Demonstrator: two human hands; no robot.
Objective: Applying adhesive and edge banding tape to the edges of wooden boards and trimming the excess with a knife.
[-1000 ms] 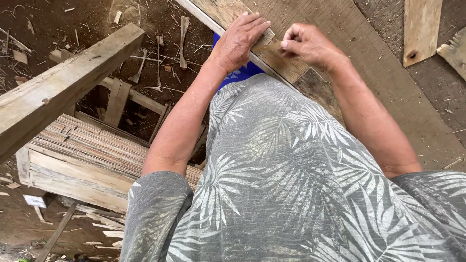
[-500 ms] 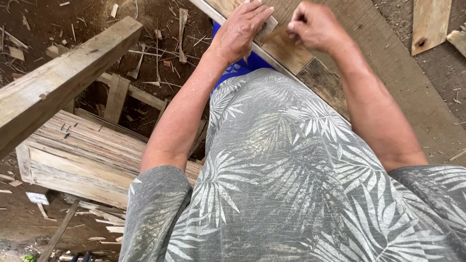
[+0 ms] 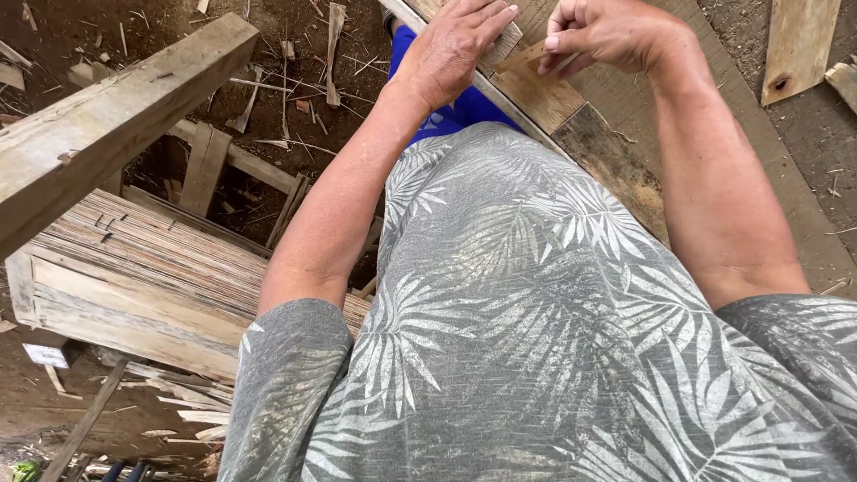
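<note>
My left hand [image 3: 457, 46] lies flat, fingers together, pressing on a small pale wood block [image 3: 502, 45] at the edge of a wide worn plank [image 3: 616, 152]. My right hand [image 3: 600, 34] is closed beside it, pinching a thin pale wood sliver [image 3: 525, 57] that touches the block. A darker square piece of board [image 3: 543, 94] lies just below both hands. My grey leaf-patterned shirt [image 3: 536, 312] fills the lower middle and hides what lies under it.
A thick weathered beam [image 3: 98, 125] crosses the upper left. Below it is a stack of thin wood strips [image 3: 143, 259]. Wood scraps and chips [image 3: 268, 80] litter the dirt ground. Two loose boards [image 3: 794, 49] lie at the upper right.
The view has tilted down, so both hands now sit nearer the top edge. The right hand has drawn the sliver slightly away from the left hand.
</note>
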